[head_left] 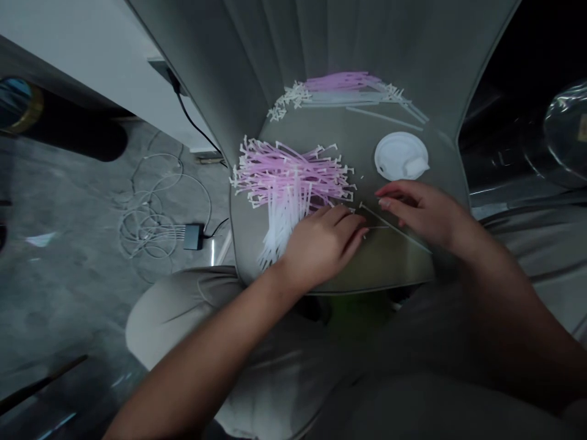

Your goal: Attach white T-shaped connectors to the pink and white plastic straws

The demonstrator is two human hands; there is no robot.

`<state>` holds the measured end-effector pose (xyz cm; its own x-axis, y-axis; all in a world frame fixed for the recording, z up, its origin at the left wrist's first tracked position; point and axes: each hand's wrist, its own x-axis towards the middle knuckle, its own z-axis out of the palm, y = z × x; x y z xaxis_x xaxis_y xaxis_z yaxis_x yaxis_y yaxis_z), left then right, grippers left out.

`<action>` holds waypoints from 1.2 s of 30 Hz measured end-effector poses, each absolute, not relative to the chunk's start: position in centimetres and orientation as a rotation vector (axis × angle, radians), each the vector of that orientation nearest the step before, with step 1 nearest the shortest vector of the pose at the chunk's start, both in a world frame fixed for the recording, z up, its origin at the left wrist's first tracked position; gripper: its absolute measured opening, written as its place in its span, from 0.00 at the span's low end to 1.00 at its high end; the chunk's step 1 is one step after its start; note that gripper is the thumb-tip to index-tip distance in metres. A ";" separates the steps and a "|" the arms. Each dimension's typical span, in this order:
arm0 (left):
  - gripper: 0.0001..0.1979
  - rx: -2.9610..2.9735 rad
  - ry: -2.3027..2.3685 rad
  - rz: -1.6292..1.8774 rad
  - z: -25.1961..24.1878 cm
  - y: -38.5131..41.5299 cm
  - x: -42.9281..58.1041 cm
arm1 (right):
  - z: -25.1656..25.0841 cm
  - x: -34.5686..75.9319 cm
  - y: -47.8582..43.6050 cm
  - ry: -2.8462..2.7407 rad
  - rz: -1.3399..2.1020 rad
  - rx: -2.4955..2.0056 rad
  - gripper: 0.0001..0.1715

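Observation:
My left hand [321, 241] is closed, palm down, over the near right edge of the heap of pink sticks [293, 168]. From its fingertips a thin pale strand [378, 227] sticks out to the right. My right hand [424, 211] hovers just below a small white dish [401, 154], thumb and fingers drawn together; whatever may be between them is too small to make out. Between the hands a thin white stick [397, 228] with a small T-shaped end lies slantwise on the chair seat. White sticks [282, 220] fan out under the pink heap.
Further rows of pink sticks [342, 80] and white sticks [339, 98] lie along the chair's backrest [367, 36]. A small white piece [416, 166] sits in the dish. On the floor at left are a coiled cable [151, 226] and a dark box [193, 236].

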<state>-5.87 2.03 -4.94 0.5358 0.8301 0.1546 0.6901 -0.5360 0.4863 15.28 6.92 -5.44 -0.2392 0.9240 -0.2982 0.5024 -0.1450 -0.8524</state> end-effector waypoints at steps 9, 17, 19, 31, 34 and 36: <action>0.13 2.483 1.464 0.646 -3.8 2.0 -6.8 | -2.0 17.6 5.0 -1.627 0.797 -1.760 0.28; 0.14 2.344 1.821 1.122 0.6 0.4 -11.7 | 0.4 21.5 2.6 -1.703 0.781 -1.649 0.23; 0.16 2.184 2.054 1.041 0.9 -3.3 -14.0 | 0.6 24.3 0.3 -1.726 0.575 -1.700 0.22; 0.31 1.758 2.614 0.274 -3.3 -19.0 -19.0 | -4.9 36.6 -10.7 -1.603 -0.027 -2.291 0.42; 0.31 1.765 2.591 0.127 -2.4 -17.0 -20.2 | -4.4 36.6 -8.3 -1.637 0.011 -2.293 0.38; 0.31 1.742 2.563 0.063 -2.0 -16.2 -21.2 | -4.0 36.6 -7.3 -1.662 0.028 -2.277 0.36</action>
